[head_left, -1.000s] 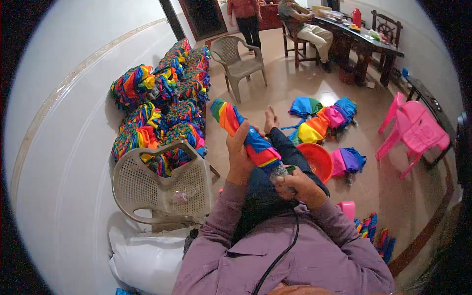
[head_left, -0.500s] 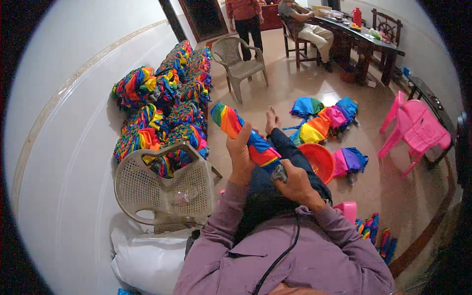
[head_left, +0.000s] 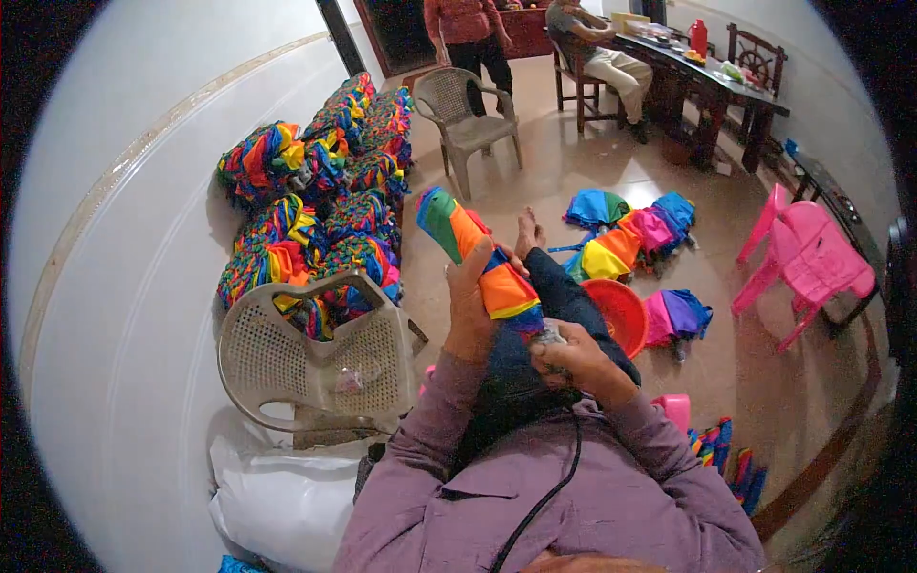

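Observation:
A rainbow-coloured folded umbrella lies slantwise over my lap, its far end pointing up and left. My left hand is closed round its middle, with the thumb along the cloth. At the near end, my right hand grips a shiny grey part that looks like the handle; the fingers hide much of it. Just beyond my right knee stands a red basin, and what it holds is mostly hidden by my leg.
Bundles of rainbow umbrellas are piled along the left wall, behind a grey plastic armchair. More rainbow cloth pieces lie on the floor ahead. A pink chair stands right. Two people are by a dark table at the back.
The umbrella has turned in my hands, so different colour panels face up. My right hand has shifted slightly down at its near end. The standing person has moved a little left.

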The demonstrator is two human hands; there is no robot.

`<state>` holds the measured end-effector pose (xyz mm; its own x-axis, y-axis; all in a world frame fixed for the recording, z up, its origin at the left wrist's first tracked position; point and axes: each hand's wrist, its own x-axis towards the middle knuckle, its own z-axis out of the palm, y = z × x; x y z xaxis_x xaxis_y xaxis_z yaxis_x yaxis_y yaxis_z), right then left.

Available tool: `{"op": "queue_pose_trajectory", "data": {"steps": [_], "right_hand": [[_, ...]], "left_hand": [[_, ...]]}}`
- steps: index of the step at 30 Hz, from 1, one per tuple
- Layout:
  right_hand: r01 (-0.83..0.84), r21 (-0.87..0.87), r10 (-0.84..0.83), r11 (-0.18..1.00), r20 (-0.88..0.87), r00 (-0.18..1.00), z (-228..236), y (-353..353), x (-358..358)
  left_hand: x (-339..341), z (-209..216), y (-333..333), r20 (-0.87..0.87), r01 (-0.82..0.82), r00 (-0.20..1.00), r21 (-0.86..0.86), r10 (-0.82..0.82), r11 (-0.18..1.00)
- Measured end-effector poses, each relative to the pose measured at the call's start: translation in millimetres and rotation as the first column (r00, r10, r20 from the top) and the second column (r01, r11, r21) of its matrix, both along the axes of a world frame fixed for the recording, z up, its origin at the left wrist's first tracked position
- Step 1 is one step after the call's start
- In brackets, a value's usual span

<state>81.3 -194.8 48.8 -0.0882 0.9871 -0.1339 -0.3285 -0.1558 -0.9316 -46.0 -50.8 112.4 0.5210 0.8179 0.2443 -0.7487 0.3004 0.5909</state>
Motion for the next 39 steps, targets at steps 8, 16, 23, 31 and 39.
{"op": "queue_pose_trajectory", "data": {"steps": [8, 16, 23, 31, 39], "right_hand": [[0.158, 0.604, -0.623, 0.781, 0.737, 0.261, -0.9, -0.1, -21.5], [0.064, 0.186, -0.128, 0.980, 0.360, 0.924, 3.2, 1.5, -3.3], [-0.016, 0.018, 0.016, 1.000, -0.017, 1.000, 4.7, -1.7, -4.3], [0.134, 0.643, -0.652, 0.754, 0.706, 0.276, -17.7, 9.6, -12.6], [-0.008, 0.130, -0.015, 0.991, 0.173, 0.985, -4.6, 0.4, 4.1]], "left_hand": [[2.4, -13.6, 10.8, -0.154, -0.188, 0.970, 0.015, 0.188, 0.982], [2.2, -9.4, 3.2, -0.120, -0.019, 0.992, 0.043, 0.024, 0.999], [0.0, -4.8, -2.2, -0.167, -0.002, 0.986, 0.074, 0.015, 0.997], [4.7, -14.9, 12.0, -0.154, -0.232, 0.958, 0.085, 0.243, 0.969], [2.8, 7.3, -8.9, -0.103, -0.062, 0.993, -0.012, 0.060, 0.998]]}}
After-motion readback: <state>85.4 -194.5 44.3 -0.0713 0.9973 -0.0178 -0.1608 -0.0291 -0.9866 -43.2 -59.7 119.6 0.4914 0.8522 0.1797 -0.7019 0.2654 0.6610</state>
